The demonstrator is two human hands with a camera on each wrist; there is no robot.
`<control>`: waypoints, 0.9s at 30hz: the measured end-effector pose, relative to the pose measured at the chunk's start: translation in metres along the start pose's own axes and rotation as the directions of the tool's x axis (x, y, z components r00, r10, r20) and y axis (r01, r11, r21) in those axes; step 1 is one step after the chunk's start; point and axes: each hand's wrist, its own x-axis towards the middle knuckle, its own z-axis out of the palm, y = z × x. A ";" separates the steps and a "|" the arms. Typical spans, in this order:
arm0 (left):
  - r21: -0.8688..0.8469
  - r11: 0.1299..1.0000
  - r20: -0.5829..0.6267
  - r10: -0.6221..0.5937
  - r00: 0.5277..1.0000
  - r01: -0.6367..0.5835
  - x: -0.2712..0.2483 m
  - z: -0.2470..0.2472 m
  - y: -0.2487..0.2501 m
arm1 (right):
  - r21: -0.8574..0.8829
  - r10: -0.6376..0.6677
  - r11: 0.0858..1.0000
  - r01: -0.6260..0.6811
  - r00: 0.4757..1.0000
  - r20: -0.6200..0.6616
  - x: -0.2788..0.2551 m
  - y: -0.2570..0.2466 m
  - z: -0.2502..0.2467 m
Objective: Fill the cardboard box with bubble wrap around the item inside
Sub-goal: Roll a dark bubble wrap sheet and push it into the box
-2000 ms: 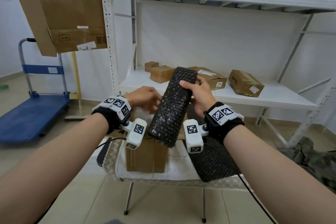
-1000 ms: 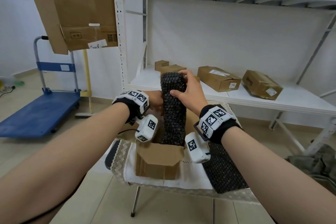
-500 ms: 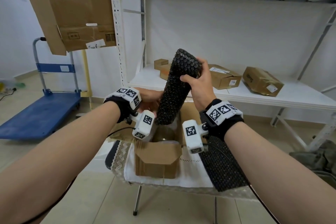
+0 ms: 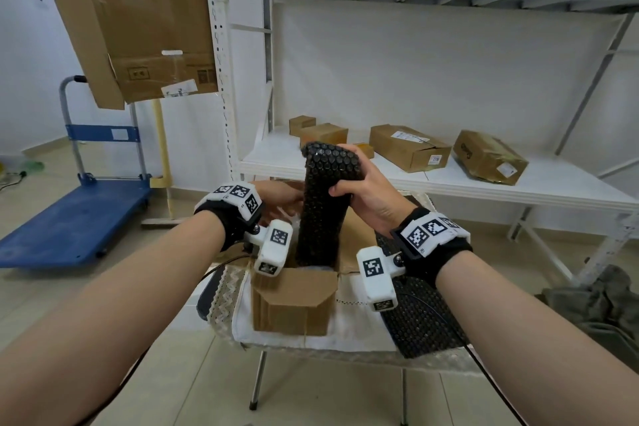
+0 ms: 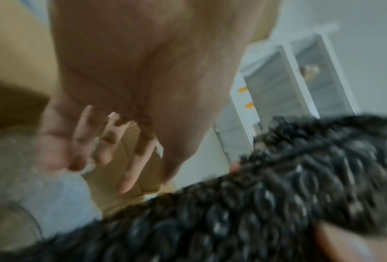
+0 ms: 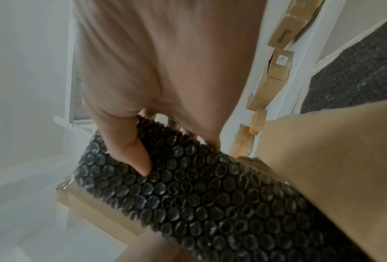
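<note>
An open cardboard box [image 4: 294,304] stands on a small cloth-covered table [image 4: 356,325]. A folded black bubble wrap pad [image 4: 323,204] stands upright with its lower end inside the box. My right hand [image 4: 366,194] grips the pad's top, thumb in front [image 6: 131,150] on the bubbles [image 6: 210,195]. My left hand [image 4: 280,197] hovers over the box's left side beside the pad, with fingers [image 5: 102,156] loosely extended near clear plastic [image 5: 19,159]. The item inside is mostly hidden.
A second black bubble wrap sheet [image 4: 418,325] lies on the table's right side. Behind stands a white shelf [image 4: 449,180] with several cardboard parcels [image 4: 408,147]. A blue trolley [image 4: 69,218] is at the left, and dark cloth [image 4: 594,301] lies on the floor at the right.
My right hand has brought the pad from a raised, tilted pose down to upright, its lower end back inside the box. The left hand has stayed by the box's left side.
</note>
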 end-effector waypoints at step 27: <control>-0.430 0.869 0.011 0.276 0.961 -0.245 -0.034 -0.002 0.003 | -0.350 0.485 0.818 -0.457 0.875 -0.009 -0.013 0.034 -0.009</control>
